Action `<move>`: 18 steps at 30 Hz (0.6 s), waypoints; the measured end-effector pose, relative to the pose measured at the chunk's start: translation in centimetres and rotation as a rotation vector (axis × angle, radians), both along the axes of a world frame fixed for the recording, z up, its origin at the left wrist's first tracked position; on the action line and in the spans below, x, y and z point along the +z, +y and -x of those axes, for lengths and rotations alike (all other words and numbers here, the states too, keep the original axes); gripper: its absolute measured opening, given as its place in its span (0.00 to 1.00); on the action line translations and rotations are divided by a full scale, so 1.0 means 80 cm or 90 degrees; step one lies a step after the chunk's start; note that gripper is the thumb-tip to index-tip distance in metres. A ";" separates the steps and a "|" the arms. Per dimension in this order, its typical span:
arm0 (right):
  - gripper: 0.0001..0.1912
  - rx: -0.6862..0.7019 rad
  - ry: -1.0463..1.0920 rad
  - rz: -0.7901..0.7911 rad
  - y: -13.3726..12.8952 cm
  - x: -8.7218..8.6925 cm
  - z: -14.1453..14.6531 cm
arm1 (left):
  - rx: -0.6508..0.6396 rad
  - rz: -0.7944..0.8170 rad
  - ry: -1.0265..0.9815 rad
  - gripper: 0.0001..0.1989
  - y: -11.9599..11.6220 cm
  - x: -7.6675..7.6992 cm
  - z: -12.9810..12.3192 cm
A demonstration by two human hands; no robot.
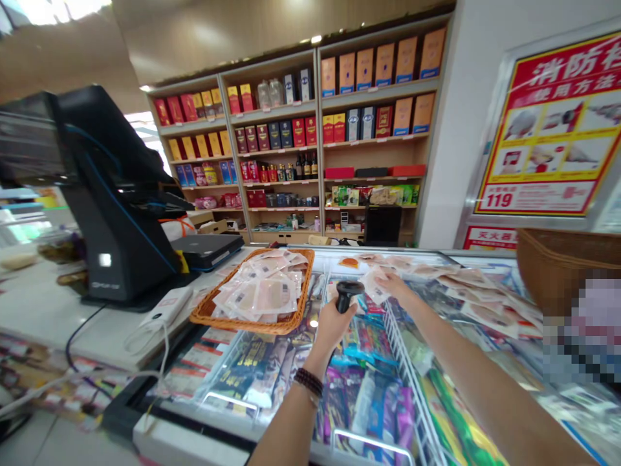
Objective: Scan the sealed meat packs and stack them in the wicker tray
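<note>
My left hand (pixel 334 321), with a beaded bracelet on the wrist, is wrapped round the handle of a black barcode scanner (pixel 348 292) held upright over the glass top of the freezer (pixel 228 396). To its right, my right hand (pixel 394 285) pinches a clear flat packet (pixel 374 286) with a pale label. The packet is close beside the scanner head. An orange wicker basket (pixel 306 285) on the left holds many similar packets (pixel 264 288). More flat packets (pixel 485 294) lie spread over the glass on the right.
Colourful ice-cream wrappers (pixel 371 340) show beneath the glass, with white wire dividers (pixel 412 382). A black checkout terminal (pixel 116 213) stands on the left counter, cables nearby. A brown hat-like shape (pixel 557 265) belongs to someone at the right. Shelves of boxes (pixel 286 133) line the back.
</note>
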State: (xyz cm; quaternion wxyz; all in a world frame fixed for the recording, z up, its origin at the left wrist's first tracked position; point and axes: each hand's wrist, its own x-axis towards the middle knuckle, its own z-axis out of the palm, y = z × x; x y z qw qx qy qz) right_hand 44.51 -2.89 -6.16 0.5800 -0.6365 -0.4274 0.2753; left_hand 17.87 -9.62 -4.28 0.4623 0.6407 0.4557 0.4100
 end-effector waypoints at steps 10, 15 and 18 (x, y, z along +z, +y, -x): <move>0.21 -0.116 0.380 -0.203 -0.068 -0.009 0.049 | -0.057 -0.032 -0.045 0.17 -0.007 -0.004 0.001; 0.25 -0.133 0.375 -0.247 -0.070 -0.016 0.055 | -0.059 -0.001 -0.091 0.20 -0.009 -0.001 0.002; 0.28 -0.117 0.371 -0.261 -0.069 -0.021 0.051 | -0.079 0.000 -0.095 0.19 -0.009 -0.002 0.001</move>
